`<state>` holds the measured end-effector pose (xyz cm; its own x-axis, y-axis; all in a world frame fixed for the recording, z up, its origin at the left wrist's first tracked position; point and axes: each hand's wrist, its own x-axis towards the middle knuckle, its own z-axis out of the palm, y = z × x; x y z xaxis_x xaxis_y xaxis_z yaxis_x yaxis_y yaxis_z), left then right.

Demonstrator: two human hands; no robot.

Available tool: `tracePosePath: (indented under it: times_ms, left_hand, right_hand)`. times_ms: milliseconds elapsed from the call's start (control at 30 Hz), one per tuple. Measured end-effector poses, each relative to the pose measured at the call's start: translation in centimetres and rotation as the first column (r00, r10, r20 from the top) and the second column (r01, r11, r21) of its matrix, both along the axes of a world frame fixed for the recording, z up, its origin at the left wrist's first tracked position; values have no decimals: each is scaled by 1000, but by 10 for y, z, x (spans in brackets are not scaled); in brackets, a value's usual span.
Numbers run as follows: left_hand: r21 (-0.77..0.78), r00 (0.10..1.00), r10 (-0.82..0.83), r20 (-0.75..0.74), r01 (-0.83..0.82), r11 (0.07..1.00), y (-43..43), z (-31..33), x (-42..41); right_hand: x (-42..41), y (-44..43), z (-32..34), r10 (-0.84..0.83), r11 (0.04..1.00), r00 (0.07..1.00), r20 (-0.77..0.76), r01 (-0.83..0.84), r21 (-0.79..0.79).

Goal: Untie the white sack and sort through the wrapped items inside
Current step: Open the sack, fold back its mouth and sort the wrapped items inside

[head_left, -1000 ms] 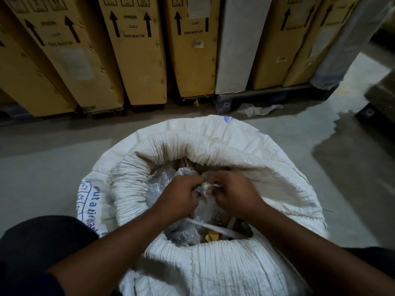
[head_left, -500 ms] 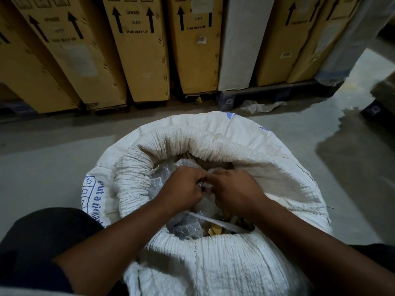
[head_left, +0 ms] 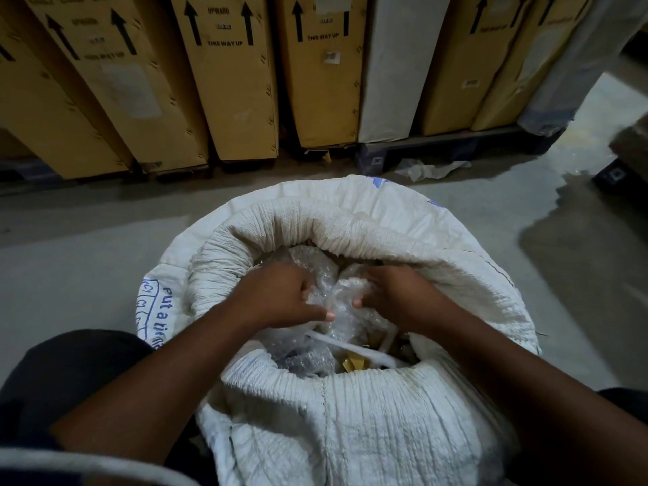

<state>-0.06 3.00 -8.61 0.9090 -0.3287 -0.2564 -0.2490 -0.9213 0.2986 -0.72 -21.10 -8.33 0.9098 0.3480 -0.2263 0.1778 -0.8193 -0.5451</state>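
The white woven sack (head_left: 350, 408) stands open on the floor in front of me, its rim rolled down. Inside lie items wrapped in clear bubble wrap (head_left: 342, 303); a yellow-brown piece (head_left: 354, 363) shows near the front. A white strap (head_left: 350, 347) runs across the opening. My left hand (head_left: 280, 296) and my right hand (head_left: 396, 296) are both inside the mouth, each gripping the bubble wrap on one side, a small gap between them. The fingertips are partly buried in the plastic.
Tall cardboard boxes (head_left: 228, 75) with "THIS WAY UP" arrows lean in a row behind the sack, on dark pallets (head_left: 456, 149). A crumpled scrap of plastic (head_left: 431, 168) lies on the grey concrete floor. A wet dark patch (head_left: 578, 247) spreads at right.
My hands were pressed together on the wrap; now they have drawn apart, spreading the bubble wrap between them. The view has tilted slightly down toward the sack.
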Motion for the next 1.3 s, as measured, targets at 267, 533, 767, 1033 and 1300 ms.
tracePosePath:
  times_ms: [267, 533, 767, 1033, 1300]
  left_hand:
    - [-96, 992, -45, 122, 57, 994, -28, -8, -25]
    - [-285, 971, 26, 239, 44, 958, -32, -18, -24]
    - [-440, 933, 111, 341, 54, 897, -32, -22, -22]
    - [-296, 918, 101, 384, 19, 955, -27, -26, -18]
    - [-70, 999, 35, 33, -32, 997, -15, -16, -13]
  right_hand:
    - [-9, 11, -6, 153, 970, 982, 113, -127, -209]
    - [-5, 22, 6, 78, 992, 962, 260, -48, -120]
    - [-7, 27, 14, 7, 1000, 946, 325, 3, -31]
    - [-12, 23, 17, 17, 996, 947, 320, 13, -92]
    - [-12, 12, 12, 137, 976, 990, -31, -140, -169]
